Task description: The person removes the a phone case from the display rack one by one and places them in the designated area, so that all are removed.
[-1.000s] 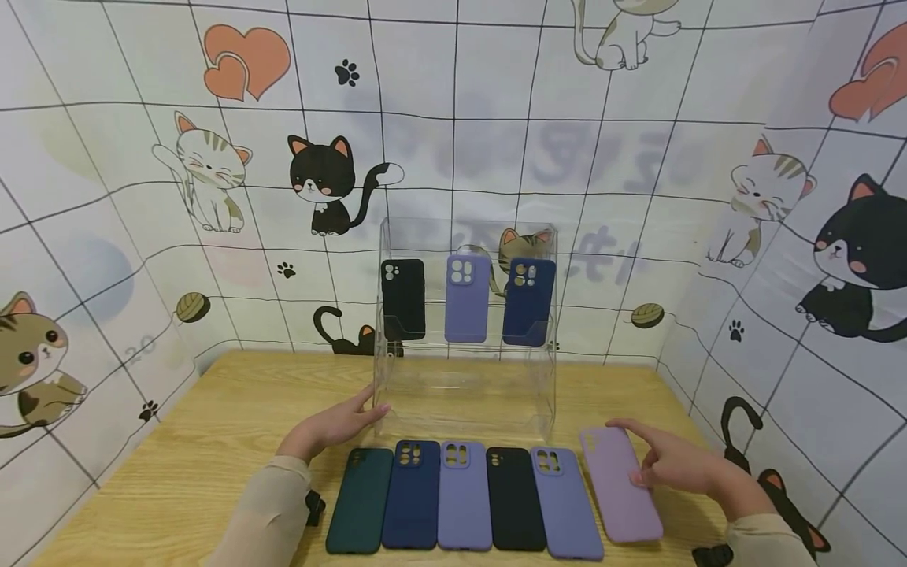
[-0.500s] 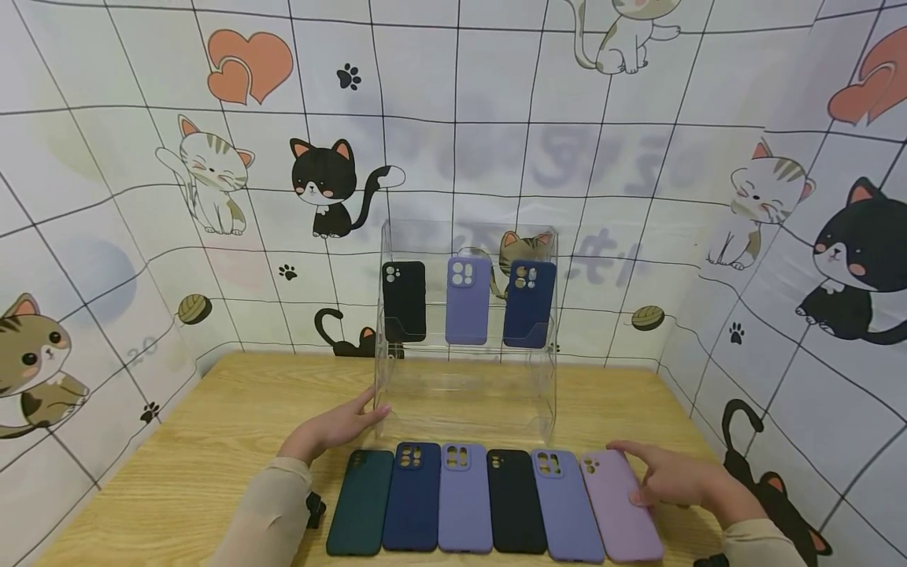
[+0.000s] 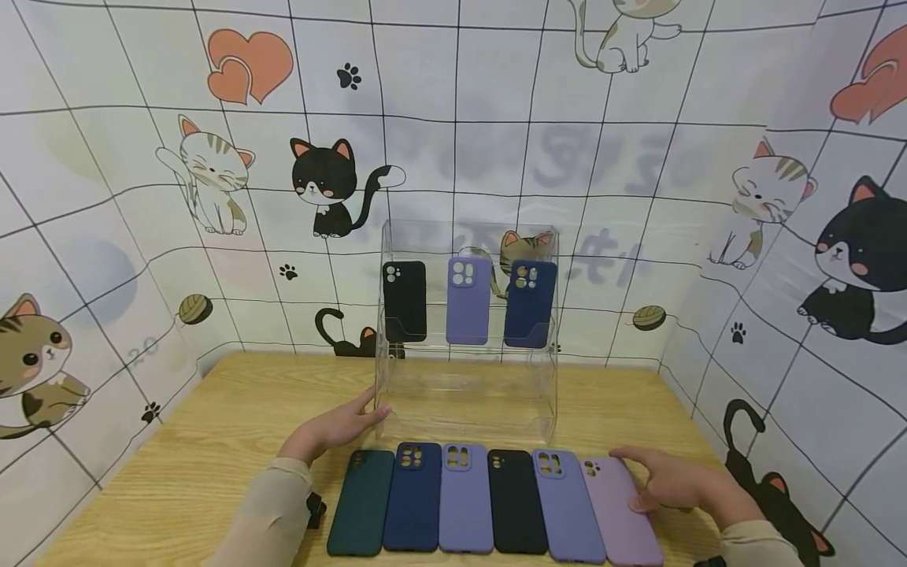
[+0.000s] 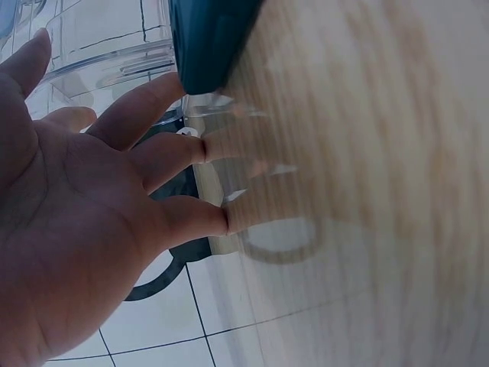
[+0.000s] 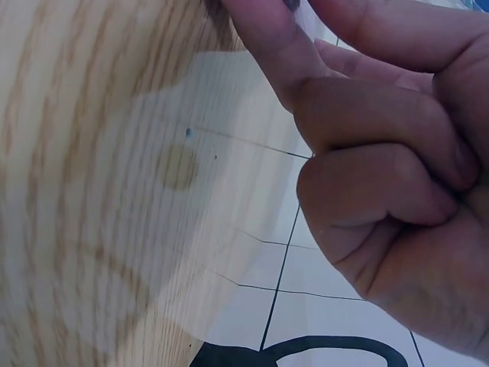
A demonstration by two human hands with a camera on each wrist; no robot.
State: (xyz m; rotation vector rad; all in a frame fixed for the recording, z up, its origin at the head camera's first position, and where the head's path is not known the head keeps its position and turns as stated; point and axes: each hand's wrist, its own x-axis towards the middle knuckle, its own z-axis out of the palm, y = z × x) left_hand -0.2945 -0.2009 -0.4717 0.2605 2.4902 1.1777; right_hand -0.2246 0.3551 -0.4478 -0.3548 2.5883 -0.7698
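I observe even, soft illumination here; both wrist views are dimmer, with pale reflections across the tabletop [image 4: 412,191].

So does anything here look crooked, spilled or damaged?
Slightly askew: the navy case on the clear rack tilts rightward at top, while the black case and lavender case beside it stand nearly straight. No spill or damage shows.

Cat-print backdrop [image 3: 418,161] behind a wood-grain desk [image 3: 205,425]
Black lines grid its white ground; an orange double heart [image 3: 265,63] sits upper left, with a black paw print [image 3: 349,77] beside it, a black-and-white cat [image 3: 323,173] lower down and a pale blue disc [image 3: 102,276] farther left.
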